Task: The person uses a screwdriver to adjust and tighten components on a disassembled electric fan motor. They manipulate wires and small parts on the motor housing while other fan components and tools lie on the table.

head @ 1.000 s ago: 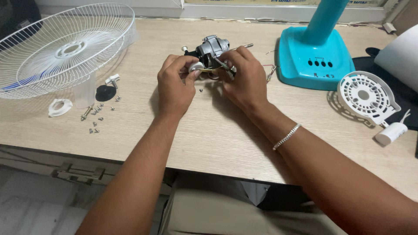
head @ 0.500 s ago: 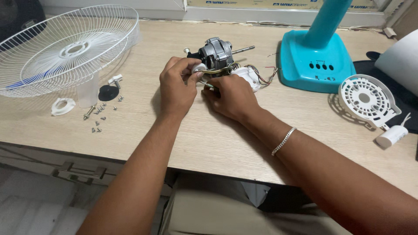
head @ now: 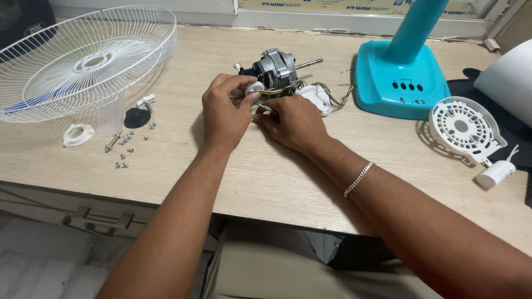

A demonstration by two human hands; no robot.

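A grey metal fan motor (head: 275,69) with a shaft pointing right lies on the wooden table (head: 266,171). My left hand (head: 224,111) pinches a small white part (head: 254,88) at the motor's near side. My right hand (head: 293,123) is pressed against it from the right, fingertips on the same spot, where yellow-green wires run. A white plastic piece (head: 315,98) with thin coloured wires lies just behind my right hand. A silver bracelet is on my right wrist.
A white wire fan guard (head: 83,61) sits at the far left. Near it lie a white ring (head: 78,134), a black knob (head: 136,117) and several loose screws (head: 123,149). A turquoise fan base (head: 400,77) stands at the right, with a white round cover (head: 464,126) and white capacitor (head: 494,174) beyond.
My right hand has slid down from the motor's top to its near side, beside my left hand. The motor is now uncovered.
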